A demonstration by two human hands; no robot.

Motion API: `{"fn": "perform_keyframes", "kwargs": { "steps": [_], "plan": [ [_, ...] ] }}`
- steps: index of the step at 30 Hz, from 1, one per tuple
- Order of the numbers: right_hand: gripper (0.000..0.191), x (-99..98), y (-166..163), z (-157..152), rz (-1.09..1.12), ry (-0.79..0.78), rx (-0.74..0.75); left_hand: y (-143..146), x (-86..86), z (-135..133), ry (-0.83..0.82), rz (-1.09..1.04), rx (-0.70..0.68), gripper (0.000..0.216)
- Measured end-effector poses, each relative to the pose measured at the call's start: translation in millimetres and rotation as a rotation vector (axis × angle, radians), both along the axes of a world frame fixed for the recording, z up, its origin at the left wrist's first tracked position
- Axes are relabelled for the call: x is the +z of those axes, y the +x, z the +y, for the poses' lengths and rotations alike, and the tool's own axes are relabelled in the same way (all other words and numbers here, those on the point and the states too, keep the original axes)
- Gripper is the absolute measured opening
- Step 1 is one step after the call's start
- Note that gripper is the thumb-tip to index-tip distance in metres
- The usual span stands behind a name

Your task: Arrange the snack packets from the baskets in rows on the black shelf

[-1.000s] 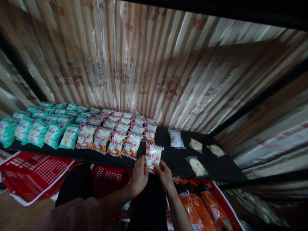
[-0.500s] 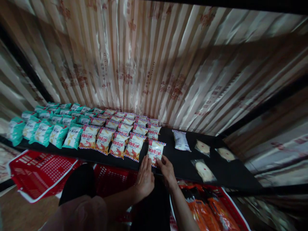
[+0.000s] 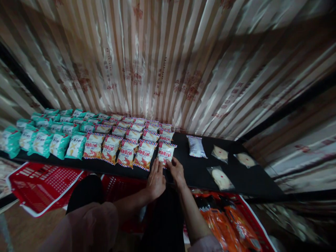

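Note:
A white snack bag [image 3: 167,150] with red lettering and a striped edge stands at the right end of the front row on the black shelf [image 3: 194,175]. My right hand [image 3: 177,172] grips its lower right corner, with the thumb on the front. Along its lower left edge lie the straight fingers of my left hand [image 3: 156,180], touching the bag. Just to the left is a matching snack bag [image 3: 145,154], and more of the same kind fill the rows behind.
Teal snack bags [image 3: 76,145] fill the left part of the shelf. To the right lie a pale bag [image 3: 196,146] and clear packets [image 3: 221,179] with round white contents. Below are a red basket [image 3: 47,185] and orange packages [image 3: 217,224]. A striped curtain [image 3: 147,63] hangs behind.
The held snack bag has moved back toward the row, its top now near the bag behind and level with its left neighbour. Both hands moved with it. The camera view has shifted slightly.

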State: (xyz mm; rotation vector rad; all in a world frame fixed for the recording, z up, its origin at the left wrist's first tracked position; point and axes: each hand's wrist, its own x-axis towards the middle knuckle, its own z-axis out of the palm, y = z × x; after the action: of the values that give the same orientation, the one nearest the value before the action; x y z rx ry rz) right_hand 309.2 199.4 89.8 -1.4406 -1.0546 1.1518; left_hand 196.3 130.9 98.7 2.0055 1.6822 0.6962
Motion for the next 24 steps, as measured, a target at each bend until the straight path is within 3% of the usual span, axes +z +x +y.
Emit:
{"fn": "perform_keyframes", "kwargs": {
  "steps": [5, 16, 24],
  "plan": [
    [0.047, 1.9, -6, 4, 0.04, 0.009, -0.002, -3, 3.2, 3, -0.025, -0.021, 0.005, 0.068],
    [0.043, -4.9, -3, 13, -0.093, 0.057, -0.001, -2, 10.2, 9, -0.063, 0.015, -0.001, 0.064],
    [0.047, -0.2, -6, 15, 0.036, 0.017, 0.013, -2, -4.2, 14, 0.044, -0.016, 0.014, 0.068]
  ]
}}
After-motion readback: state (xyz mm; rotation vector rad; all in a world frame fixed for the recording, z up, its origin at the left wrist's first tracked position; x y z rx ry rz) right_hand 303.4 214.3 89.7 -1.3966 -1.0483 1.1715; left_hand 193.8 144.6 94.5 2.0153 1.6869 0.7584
